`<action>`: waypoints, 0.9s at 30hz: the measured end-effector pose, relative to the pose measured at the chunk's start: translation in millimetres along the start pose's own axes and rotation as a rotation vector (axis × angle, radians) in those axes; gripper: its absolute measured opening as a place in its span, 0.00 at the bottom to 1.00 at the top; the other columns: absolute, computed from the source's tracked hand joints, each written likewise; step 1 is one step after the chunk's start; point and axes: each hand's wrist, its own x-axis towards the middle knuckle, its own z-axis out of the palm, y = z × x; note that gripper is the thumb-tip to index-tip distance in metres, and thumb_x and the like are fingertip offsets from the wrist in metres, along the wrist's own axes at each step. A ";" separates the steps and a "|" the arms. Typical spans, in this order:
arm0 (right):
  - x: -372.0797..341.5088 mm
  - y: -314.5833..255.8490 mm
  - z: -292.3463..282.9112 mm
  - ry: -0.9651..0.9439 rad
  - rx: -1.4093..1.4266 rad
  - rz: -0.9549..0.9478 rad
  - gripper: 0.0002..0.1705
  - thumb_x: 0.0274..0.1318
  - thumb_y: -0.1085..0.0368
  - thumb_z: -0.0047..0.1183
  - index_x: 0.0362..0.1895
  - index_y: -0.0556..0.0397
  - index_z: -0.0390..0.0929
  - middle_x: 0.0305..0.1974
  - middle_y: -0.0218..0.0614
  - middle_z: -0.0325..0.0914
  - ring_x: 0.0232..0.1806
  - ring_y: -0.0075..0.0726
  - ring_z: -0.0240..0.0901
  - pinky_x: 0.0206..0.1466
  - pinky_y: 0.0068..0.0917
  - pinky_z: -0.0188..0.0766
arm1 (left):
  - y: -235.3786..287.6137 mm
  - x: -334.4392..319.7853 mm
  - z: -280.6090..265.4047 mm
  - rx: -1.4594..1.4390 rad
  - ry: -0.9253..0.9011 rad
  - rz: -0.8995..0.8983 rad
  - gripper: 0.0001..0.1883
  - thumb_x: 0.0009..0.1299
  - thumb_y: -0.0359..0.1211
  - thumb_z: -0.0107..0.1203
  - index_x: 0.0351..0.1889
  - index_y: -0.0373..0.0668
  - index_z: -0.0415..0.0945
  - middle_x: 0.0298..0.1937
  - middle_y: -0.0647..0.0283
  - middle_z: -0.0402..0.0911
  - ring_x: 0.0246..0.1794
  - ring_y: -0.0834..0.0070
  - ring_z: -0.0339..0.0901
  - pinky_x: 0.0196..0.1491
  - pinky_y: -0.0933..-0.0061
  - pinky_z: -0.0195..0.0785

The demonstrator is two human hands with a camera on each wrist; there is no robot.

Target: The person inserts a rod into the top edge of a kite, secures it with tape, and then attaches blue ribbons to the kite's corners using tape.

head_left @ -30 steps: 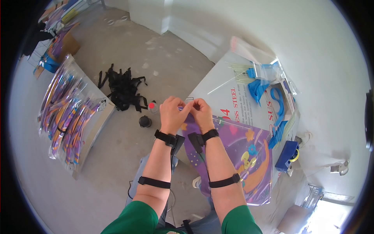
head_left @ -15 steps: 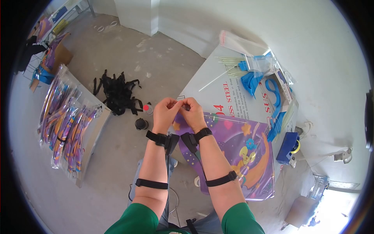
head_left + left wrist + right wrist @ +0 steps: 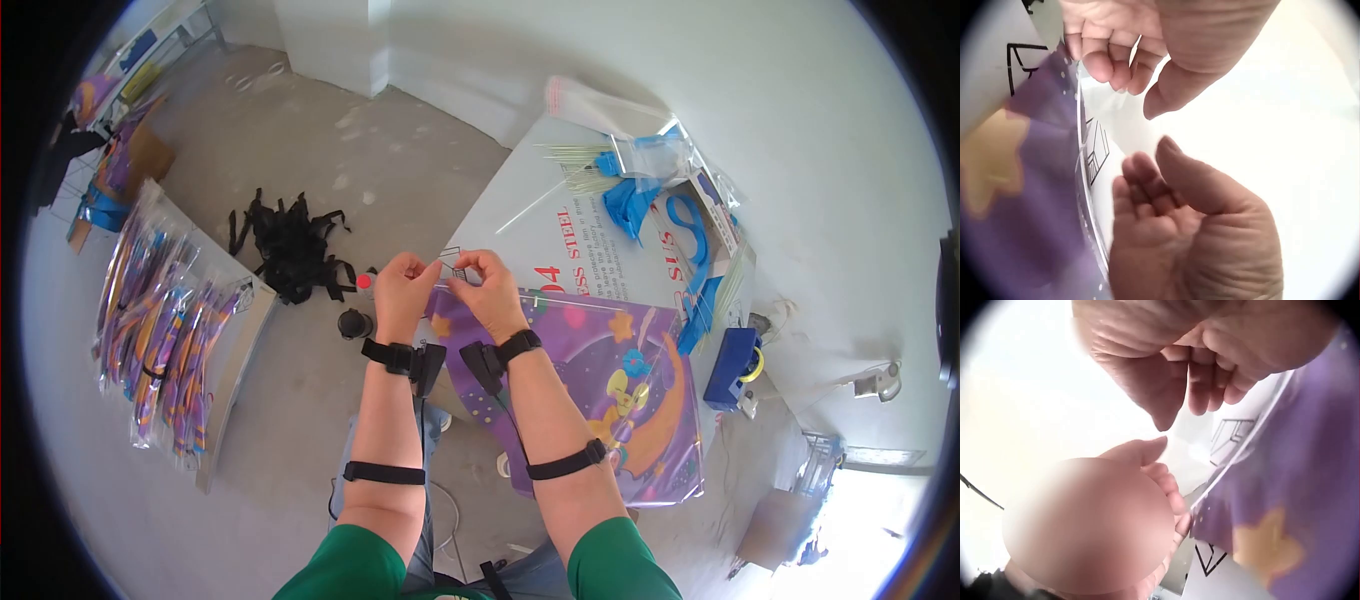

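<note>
A purple printed sheet (image 3: pixel 585 345) with stars, a crescent moon and a yellow figure lies over the board in front of me. A thin pale strip (image 3: pixel 1080 131) runs along its edge. My left hand (image 3: pixel 399 292) is at the sheet's near-left corner, fingertips right at the edge, thumb apart from the fingers. Beside it my right hand (image 3: pixel 491 296) hovers by the same edge, its fingers loosely bent and the thumb raised. In the left wrist view a gap separates the two thumbs, and nothing shows gripped between either thumb and its fingers.
The sheet lies on a white board (image 3: pixel 520 215) with red lettering. Blue ribbon (image 3: pixel 628 210), thin pale rods (image 3: pixel 570 168) and a blue tape dispenser (image 3: pixel 731 370) lie to the right. Black straps (image 3: pixel 295 245), a dark-capped bottle (image 3: pixel 354 323) and bagged colourful bundles (image 3: pixel 165 340) are at left.
My hands were together with fingertips touching at the sheet's corner; now they have parted, and a gap shows between them. The whole scene has shifted leftward in the head view.
</note>
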 end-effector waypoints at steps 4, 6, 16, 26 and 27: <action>-23.7 -14.3 -49.8 0.163 -0.373 -0.163 0.11 0.46 0.72 0.56 0.38 0.56 0.75 0.43 0.40 0.76 0.49 0.46 0.72 0.53 0.35 0.68 | -18.2 4.1 6.6 -0.065 0.022 0.073 0.09 0.57 0.30 0.61 0.26 0.36 0.72 0.21 0.66 0.75 0.23 0.81 0.71 0.30 0.78 0.65; -42.9 -8.7 -84.6 0.135 -0.603 -0.153 0.18 0.50 0.68 0.55 0.48 0.55 0.74 0.52 0.41 0.73 0.57 0.47 0.68 0.59 0.37 0.65 | -18.1 3.8 6.4 -0.002 0.065 0.195 0.08 0.57 0.29 0.60 0.31 0.37 0.72 0.22 0.64 0.75 0.23 0.76 0.72 0.30 0.76 0.65; -81.8 5.0 -107.2 -0.184 -1.175 -0.130 0.36 0.59 0.53 0.48 0.68 0.51 0.55 0.69 0.40 0.53 0.72 0.44 0.47 0.72 0.44 0.46 | -1.3 -4.7 8.0 0.182 0.140 0.397 0.08 0.60 0.25 0.54 0.38 0.40 0.73 0.24 0.60 0.74 0.25 0.67 0.72 0.31 0.71 0.66; -86.6 11.1 -98.5 -0.126 -1.149 -0.061 0.37 0.59 0.49 0.47 0.69 0.50 0.54 0.71 0.39 0.49 0.73 0.43 0.42 0.73 0.47 0.41 | 26.4 -19.3 23.7 0.335 0.144 0.715 0.09 0.60 0.21 0.52 0.38 0.40 0.73 0.31 0.60 0.77 0.33 0.61 0.73 0.36 0.64 0.66; -86.8 12.1 -97.8 -0.124 -1.146 -0.061 0.38 0.59 0.48 0.46 0.69 0.50 0.53 0.71 0.39 0.49 0.73 0.43 0.41 0.73 0.47 0.40 | 29.3 -21.9 28.2 0.343 0.137 0.803 0.10 0.59 0.21 0.52 0.38 0.40 0.73 0.32 0.59 0.77 0.34 0.59 0.73 0.37 0.63 0.66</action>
